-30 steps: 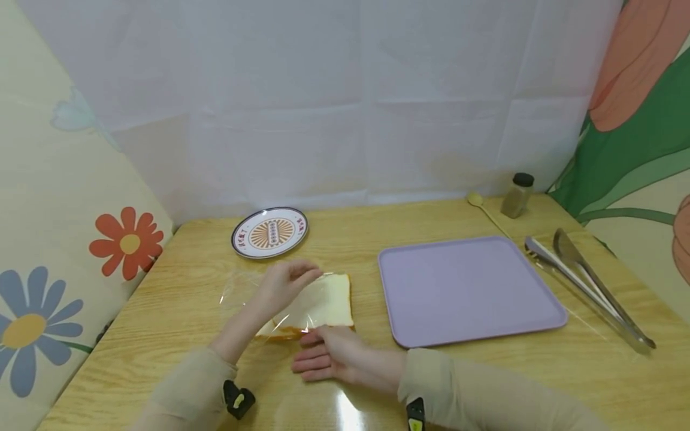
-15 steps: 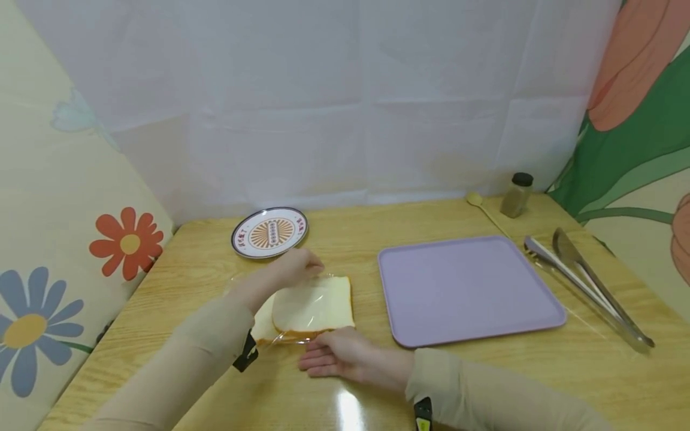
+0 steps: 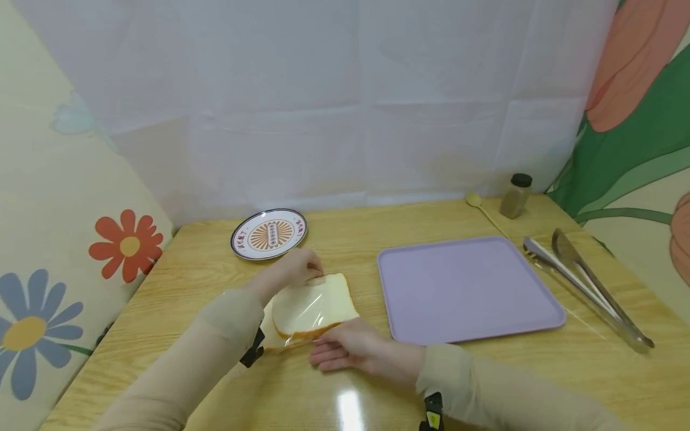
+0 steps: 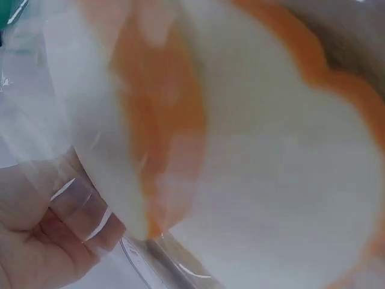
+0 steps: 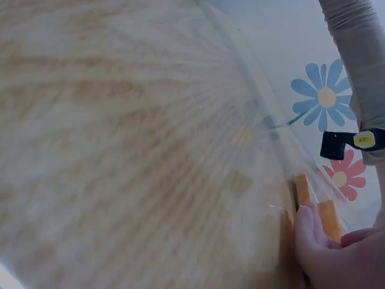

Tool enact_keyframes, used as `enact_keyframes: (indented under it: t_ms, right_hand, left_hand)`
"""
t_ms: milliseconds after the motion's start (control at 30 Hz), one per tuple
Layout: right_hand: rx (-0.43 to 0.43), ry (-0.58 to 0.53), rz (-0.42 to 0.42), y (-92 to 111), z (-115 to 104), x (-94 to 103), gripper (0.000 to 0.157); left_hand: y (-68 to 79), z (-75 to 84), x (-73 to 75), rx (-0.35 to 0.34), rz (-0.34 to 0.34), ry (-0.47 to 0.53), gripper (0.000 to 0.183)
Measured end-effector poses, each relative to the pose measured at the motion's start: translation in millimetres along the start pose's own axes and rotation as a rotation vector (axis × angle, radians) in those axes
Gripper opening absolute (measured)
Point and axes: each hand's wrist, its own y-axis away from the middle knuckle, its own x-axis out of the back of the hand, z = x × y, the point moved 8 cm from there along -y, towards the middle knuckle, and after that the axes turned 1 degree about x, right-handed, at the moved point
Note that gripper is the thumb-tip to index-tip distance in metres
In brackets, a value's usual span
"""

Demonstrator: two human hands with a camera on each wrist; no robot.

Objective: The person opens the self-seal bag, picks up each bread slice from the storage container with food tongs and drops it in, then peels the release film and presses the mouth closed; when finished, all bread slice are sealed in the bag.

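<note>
Two white slices of bread (image 3: 309, 308) with orange-brown crusts overlap inside a clear plastic bag, which shines over them in the head view. At its far edge my left hand (image 3: 299, 266) pinches the bag; film stretches across the curled fingers (image 4: 78, 211) in the left wrist view. My right hand (image 3: 350, 344) holds the near right corner, its thumb against the edge and its other fingers below. In the right wrist view, the thumb lies beside the crusts (image 5: 328, 220). The bread tilts slightly, its right corner by the right hand.
A patterned plate (image 3: 269, 234) lies behind the bread. To the right is a lilac tray (image 3: 469, 290), with metal tongs (image 3: 587, 287) beyond it. A long-handled spoon (image 3: 474, 200) and a black-capped jar (image 3: 516, 196) stand near the back wall.
The left hand has moved away from me to the bread's far edge and pinches the bag there. The right hand has shifted slightly right, and the bread has turned and tilted a little.
</note>
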Motion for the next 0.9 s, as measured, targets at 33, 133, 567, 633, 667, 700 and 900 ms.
enact_keyframes:
  t_ms: [33, 133, 567, 633, 667, 700, 900]
  right_hand:
    - [0.009, 0.018, 0.0, 0.1, -2.6, 2.6, 0.022]
    - [0.04, 0.081, 0.0, 0.8, -11.9, 12.3, 0.023]
    - [0.197, 0.263, 0.18, -7.0, -60.0, 71.5, 0.022]
    - [0.257, 0.311, 0.228, -7.4, -70.1, 78.1, 0.023]
    - [0.289, 0.331, 0.251, -7.2, -75.2, 80.5, 0.023]
    - [0.322, 0.34, 0.269, -6.4, -80.4, 82.5, 0.023]
    - [0.542, 0.371, 0.306, 9.5, -115.1, 83.3, 0.024]
  left_hand:
    - [1.7, -1.6, 2.9, 0.003, 0.026, -0.001, 0.009]
    - [7.4, -6.3, 12.8, 0.007, 0.083, 0.053, 0.009]
    - [53.2, -25.5, 55.8, 0.213, 0.319, 0.418, 0.014]
    - [61.2, -20.9, 62.5, 0.217, 0.383, 0.454, 0.017]
    - [64.8, -18.5, 65.1, 0.218, 0.41, 0.492, 0.019]
    - [68.4, -15.4, 67.8, 0.214, 0.441, 0.523, 0.019]
    - [91.5, -4.2, 74.3, 0.165, 0.609, 0.866, 0.021]
